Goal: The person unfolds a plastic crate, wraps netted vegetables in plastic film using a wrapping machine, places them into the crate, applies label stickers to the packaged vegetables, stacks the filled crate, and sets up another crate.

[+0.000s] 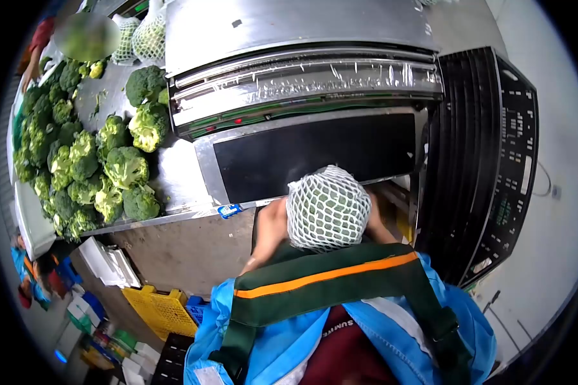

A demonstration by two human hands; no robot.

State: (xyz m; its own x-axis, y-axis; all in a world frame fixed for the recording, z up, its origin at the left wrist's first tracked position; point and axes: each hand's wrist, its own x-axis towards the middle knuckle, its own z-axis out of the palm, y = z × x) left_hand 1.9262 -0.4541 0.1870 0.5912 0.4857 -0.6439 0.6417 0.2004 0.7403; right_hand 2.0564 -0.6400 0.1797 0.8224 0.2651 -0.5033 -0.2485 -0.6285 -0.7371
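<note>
Close to my body, in front of the machine's black plate, is a broccoli head in a white foam net (329, 208). Green shows through the mesh. My left hand (273, 221) grips it from the left side, with the fingers mostly hidden behind the net. On the other side my right hand (377, 222) holds it too, largely covered by the bundle. Just beyond lies the flat black plate (315, 154) of a wrapping machine, below its steel rollers (308, 80).
Many loose broccoli heads (70, 154) are piled on the steel table (180, 170) at left. Netted heads (149, 38) lie at the back. A black slatted rack (472, 167) stands right. A yellow crate (160, 309) sits on the floor. Another person's arm (35, 51) reaches in at upper left.
</note>
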